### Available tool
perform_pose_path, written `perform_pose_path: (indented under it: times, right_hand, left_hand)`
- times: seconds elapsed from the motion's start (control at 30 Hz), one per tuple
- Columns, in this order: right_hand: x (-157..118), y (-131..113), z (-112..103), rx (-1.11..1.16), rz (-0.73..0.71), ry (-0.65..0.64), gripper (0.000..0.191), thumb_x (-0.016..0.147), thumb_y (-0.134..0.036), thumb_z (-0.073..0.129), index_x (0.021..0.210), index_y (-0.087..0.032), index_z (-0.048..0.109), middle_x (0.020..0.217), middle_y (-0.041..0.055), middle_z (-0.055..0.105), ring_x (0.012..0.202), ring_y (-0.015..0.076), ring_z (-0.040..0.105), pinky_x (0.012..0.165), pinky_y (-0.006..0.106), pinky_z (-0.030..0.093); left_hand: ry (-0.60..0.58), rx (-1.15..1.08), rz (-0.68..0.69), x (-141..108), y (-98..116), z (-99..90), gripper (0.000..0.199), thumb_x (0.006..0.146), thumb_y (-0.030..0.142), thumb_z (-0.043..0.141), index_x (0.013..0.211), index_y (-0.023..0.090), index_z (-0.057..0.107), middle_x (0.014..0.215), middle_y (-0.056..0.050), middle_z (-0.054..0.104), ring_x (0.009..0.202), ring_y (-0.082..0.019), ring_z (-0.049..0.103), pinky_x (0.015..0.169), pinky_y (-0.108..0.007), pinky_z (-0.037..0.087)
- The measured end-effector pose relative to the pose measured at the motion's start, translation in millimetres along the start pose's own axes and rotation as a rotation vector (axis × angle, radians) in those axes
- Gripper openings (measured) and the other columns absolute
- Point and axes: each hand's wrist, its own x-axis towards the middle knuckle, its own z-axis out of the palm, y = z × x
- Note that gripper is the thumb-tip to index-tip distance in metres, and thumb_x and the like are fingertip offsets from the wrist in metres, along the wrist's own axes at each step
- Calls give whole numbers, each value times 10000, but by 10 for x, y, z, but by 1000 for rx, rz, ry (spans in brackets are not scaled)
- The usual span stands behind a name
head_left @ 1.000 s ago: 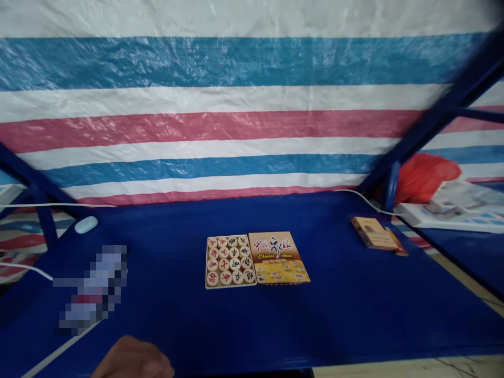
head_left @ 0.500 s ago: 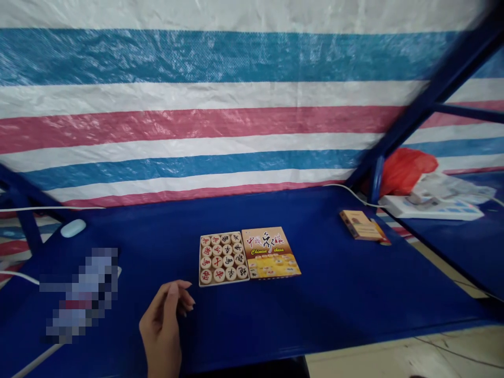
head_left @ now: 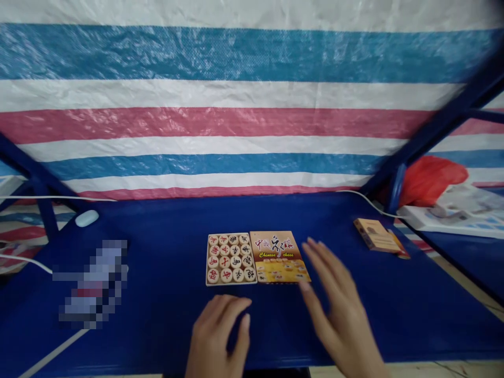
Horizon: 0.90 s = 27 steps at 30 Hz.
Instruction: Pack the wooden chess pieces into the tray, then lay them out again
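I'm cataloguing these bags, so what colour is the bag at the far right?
The bag is red; the head view shows it best.

Pixelated patch is masking an object; left hand and right hand are running off bottom edge, the latter blurring

The left hand curves over the blue worktop, empty, nearest the open tray of chess pieces — red and black characters facing up. The right hand — fingers spread — reaches beside the Chinese chess lid, which lies against the tray.
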Motion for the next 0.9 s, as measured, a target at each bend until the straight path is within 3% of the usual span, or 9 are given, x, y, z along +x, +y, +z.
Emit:
perform_pose_path:
  times: [0.07, 0.13, 0.27, 0.37, 0.5, 0.63, 0.77, 0.9]
  right_hand:
    - [-92, 72, 148, -41, -28, -106, 568, 1055, -411, 421, 1603, -298, 325, 1655, 77, 351, 1495, 345, 381, 1134, 604, 443]
    - [-292, 170, 183, -84, -33, -162, 587, 1035, -435, 440, 1601, -318, 338, 1670, 50, 324, 1477, 367, 411, 1118, 625, 458]
    - [-668, 365, 78, -24, 20, -108, 570, 1010, -413, 483, 1566, -307, 419, 1673, 63, 312, 1424, 383, 482, 1054, 593, 522]
    - [-770, 407, 83, -63, -14, -67, 602, 993, -376, 513, 1580, -316, 394, 1619, 73, 412, 1415, 397, 476, 1034, 609, 510]
    - [-760, 280, 194, -32, -11, 10, 617, 988, -328, 542, 1584, -335, 380, 1524, 86, 518, 1366, 390, 501, 996, 595, 509]
    - [-582, -11, 238, 33, 26, 97, 635, 982, -296, 569, 1583, -355, 373, 1499, 97, 521, 1325, 391, 521, 977, 594, 508]
    - [-224, -402, 336, 132, 3, 101, 617, 995, -238, 554, 1568, -389, 382, 1566, 73, 444, 1388, 373, 468, 1019, 602, 509]
    - [45, -703, 541, 149, -36, 15, 562, 1012, -250, 527, 1547, -380, 417, 1552, 77, 475, 1407, 358, 466, 1017, 605, 518]
  left_hand:
    - [-21, 137, 106, -54, 64, 177, 372, 942, 233, 569, 1305, 271, 645, 1165, -49, 748, 1013, -215, 711, 826, -348, 588]
    - [10, 256, 156, -133, 88, 350, 438, 937, 336, 590, 1371, 294, 623, 1275, -57, 725, 1074, -255, 701, 818, -388, 586]
    - [29, 402, 154, -268, 71, 577, 607, 938, 502, 584, 1518, 351, 489, 1504, -90, 576, 1247, -323, 629, 894, -475, 560]
    - [-48, 447, 278, -264, 91, 615, 742, 907, 583, 600, 1580, 352, 388, 1535, -135, 534, 1344, -363, 565, 984, -547, 530]
    - [-88, 442, 326, -201, 165, 566, 763, 914, 483, 616, 1605, 333, 329, 1531, -164, 530, 1408, -356, 516, 1017, -560, 538]
    - [-38, 345, 258, -175, 202, 410, 828, 845, 213, 608, 1605, 358, 314, 1665, -158, 314, 1500, -391, 382, 991, -565, 560]
    - [55, 312, 68, -124, 119, 127, 769, 898, 122, 543, 1590, 383, 334, 1720, -85, 173, 1511, -385, 358, 1037, -567, 543]
    - [99, 357, -81, -88, -114, -95, 720, 954, 156, 532, 1594, 399, 309, 1688, -52, 288, 1519, -365, 348, 1094, -598, 495]
